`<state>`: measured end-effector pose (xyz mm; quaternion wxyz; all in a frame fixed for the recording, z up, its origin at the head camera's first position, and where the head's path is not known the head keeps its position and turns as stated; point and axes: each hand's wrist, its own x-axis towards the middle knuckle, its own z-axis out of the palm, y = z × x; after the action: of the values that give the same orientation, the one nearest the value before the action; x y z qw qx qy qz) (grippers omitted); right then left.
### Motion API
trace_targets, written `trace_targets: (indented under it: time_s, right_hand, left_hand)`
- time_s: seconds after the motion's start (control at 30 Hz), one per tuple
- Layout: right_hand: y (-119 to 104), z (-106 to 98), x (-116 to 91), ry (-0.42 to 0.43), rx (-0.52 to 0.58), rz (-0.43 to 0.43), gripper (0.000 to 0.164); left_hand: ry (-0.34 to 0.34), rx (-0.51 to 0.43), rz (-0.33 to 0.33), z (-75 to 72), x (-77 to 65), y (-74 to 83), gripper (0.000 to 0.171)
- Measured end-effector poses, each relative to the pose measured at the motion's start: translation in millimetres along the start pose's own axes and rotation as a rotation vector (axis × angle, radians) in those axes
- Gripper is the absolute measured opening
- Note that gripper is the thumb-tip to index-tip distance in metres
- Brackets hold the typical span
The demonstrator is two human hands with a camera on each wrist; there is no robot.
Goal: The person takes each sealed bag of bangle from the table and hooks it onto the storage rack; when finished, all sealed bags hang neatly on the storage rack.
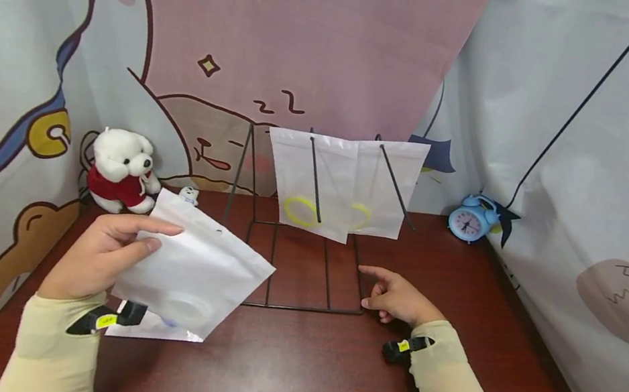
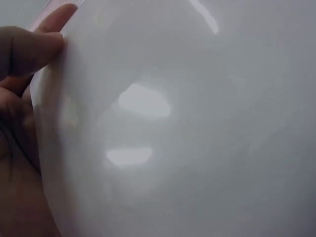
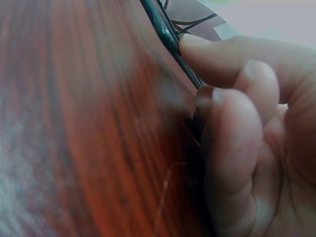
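Observation:
My left hand (image 1: 104,253) pinches a white flat pouch (image 1: 206,268) by its edge, thumb on the near face. The pouch tilts over the table and has a small slot near its top edge; its glossy face fills the left wrist view. Below it, another shiny white pouch (image 1: 154,328) with a bluish mark partly shows. On a black wire rack (image 1: 298,307), two white pouches hang from slanting prongs, the left pouch (image 1: 333,172) overlapping the right pouch (image 1: 398,188); each shows a yellow ring. My right hand (image 1: 400,297) grips the rack's front right corner, thumb against the wire (image 3: 165,34).
A white plush dog (image 1: 121,160) in red sits at the back left beside a tiny white figurine (image 1: 189,195). A blue alarm clock (image 1: 470,218) stands at the back right. Printed cloth (image 1: 338,37) walls in the brown table (image 1: 299,377).

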<state>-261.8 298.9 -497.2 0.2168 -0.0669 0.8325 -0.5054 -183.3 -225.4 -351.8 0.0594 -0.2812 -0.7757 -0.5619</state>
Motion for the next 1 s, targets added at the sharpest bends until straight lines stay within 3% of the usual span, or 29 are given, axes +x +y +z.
trace_targets:
  time_s: [0.4, 0.67, 0.9, 1.0]
  right_hand:
    - [-1.4, 0.2, 0.5, 0.003, 0.002, 0.0, 0.079]
    - [-2.6, 0.7, 0.0, 0.017, -0.005, 0.005, 0.078]
    - [-3.2, 2.3, -0.7, 0.019, -0.009, 0.006, 0.078]
    - [-3.4, 3.1, -1.0, 0.022, -0.01, 0.007, 0.078]
  left_hand:
    - [0.039, 0.046, 0.016, 8.2, 5.7, -2.1, 0.032]
    - [0.018, -0.016, 0.017, 12.8, 10.0, -7.3, 0.035]
    - [0.065, 0.109, 0.03, 16.9, 13.0, -13.4, 0.043]
    - [0.049, 0.087, 0.023, 18.3, 14.4, -15.8, 0.047]
